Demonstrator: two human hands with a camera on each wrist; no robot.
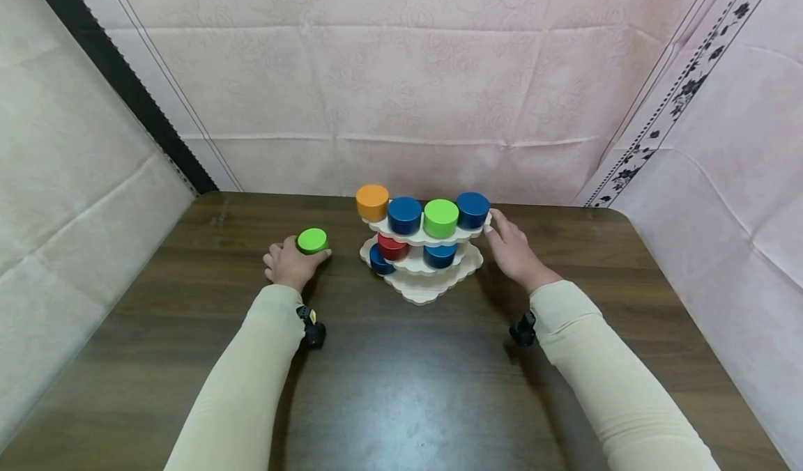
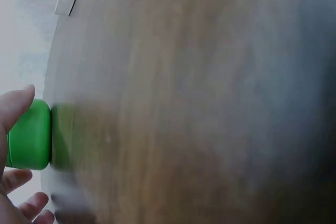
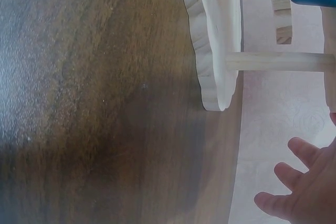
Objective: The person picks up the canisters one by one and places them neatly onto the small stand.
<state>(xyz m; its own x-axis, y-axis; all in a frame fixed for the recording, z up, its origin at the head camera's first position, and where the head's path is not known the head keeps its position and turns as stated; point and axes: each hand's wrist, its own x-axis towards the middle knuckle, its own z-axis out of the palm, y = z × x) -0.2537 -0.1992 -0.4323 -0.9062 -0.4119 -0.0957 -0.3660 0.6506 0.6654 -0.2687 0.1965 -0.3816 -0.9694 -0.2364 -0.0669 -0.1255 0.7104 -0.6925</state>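
Head view: left hand [image 1: 290, 265] grips green cylinder [image 1: 312, 240] on table [image 1: 188, 304], left of tiered wooden stand [image 1: 422, 269]. Right hand [image 1: 516, 251], fingers straight, touches top tier edge. Stand already carries 7 cylinders; this 1 seems left to place.

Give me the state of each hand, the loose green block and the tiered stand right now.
Left hand: grips the loose green block.
Loose green block: on the table, off the stand, held.
Right hand: fingers straight, at the top tier's right edge.
Wooden stand: upright; four blocks on the top tier, three on the middle one.
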